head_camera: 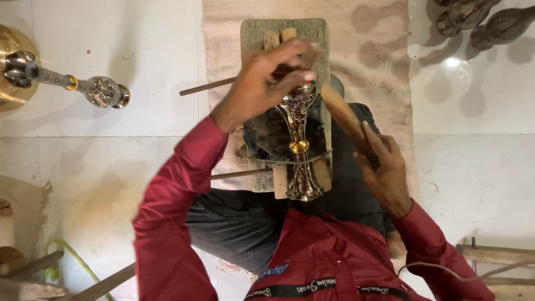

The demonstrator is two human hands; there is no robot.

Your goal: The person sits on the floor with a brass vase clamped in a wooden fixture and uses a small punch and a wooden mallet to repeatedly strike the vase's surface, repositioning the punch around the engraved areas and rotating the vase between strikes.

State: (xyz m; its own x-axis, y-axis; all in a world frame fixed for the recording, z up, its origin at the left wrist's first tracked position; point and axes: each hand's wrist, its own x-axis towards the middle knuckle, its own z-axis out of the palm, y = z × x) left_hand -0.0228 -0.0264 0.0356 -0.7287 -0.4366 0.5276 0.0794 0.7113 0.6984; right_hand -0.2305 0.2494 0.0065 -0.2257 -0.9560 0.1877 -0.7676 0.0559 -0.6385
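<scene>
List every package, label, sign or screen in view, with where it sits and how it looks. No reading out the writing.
Blue patch: on the red shirt's chest, bottom centre; small, tilted, with pale lettering.
Black band: across the red shirt below the patch; a long dark strip with white lettering.
No packages, signs or screens in view.

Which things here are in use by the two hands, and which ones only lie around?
In use:
- left hand on the top of the engraved metal stem
- right hand holding the wooden mallet
- wooden block under the stem

Lying about:
- finished ornate stem on the floor at the left
- dark metal pieces at the upper right
- thin rod
</scene>
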